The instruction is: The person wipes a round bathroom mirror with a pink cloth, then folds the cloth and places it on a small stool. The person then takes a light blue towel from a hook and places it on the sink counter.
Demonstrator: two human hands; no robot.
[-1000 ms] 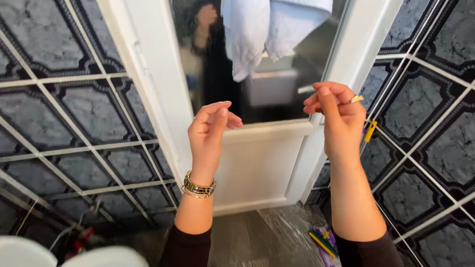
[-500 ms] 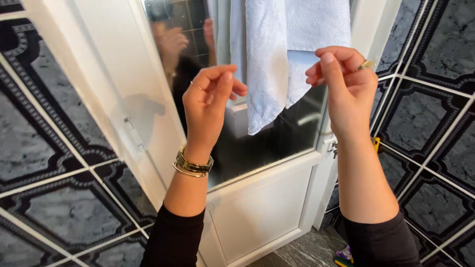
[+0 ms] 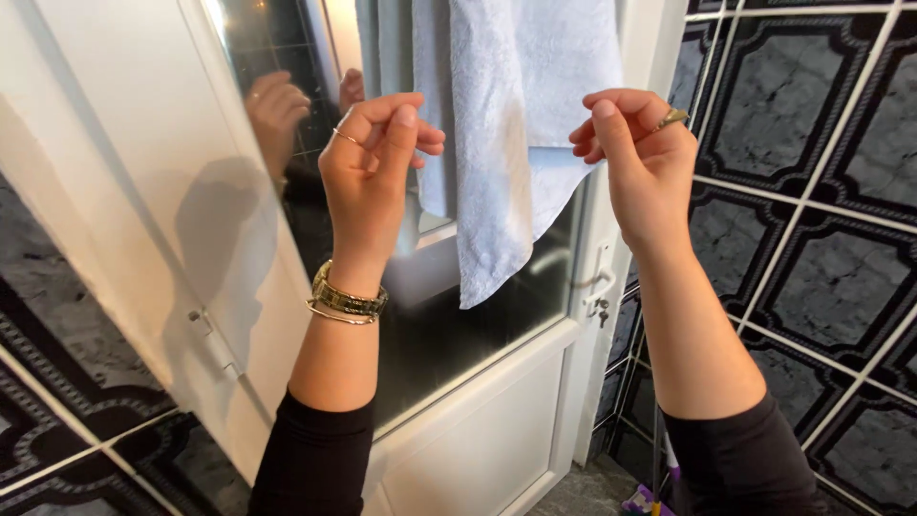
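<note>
White terry cloth is what both my hands are raised to: the towel (image 3: 521, 124) hangs down in front of the dark glass pane (image 3: 478, 315) of a white door (image 3: 497, 411), its lower corner tapering to a point over the glass. My left hand (image 3: 368, 167) is up just left of the towel, fingers curled with thumb and forefinger pinched together close to the cloth's left edge; whether they actually catch any fabric I cannot tell. A thin ring sits on one finger, and a gold bracelet (image 3: 346, 298) circles the wrist below. My right hand (image 3: 640, 153) is just right of the towel, fingers folded in and pinched near its right edge, a gold ring (image 3: 671, 118) showing on top; again I cannot tell if cloth is caught between them. Below and right of the towel a door handle (image 3: 597, 277) stands out from the frame. Further right of the towel runs a wall of dark patterned tiles (image 3: 821, 182).
</note>
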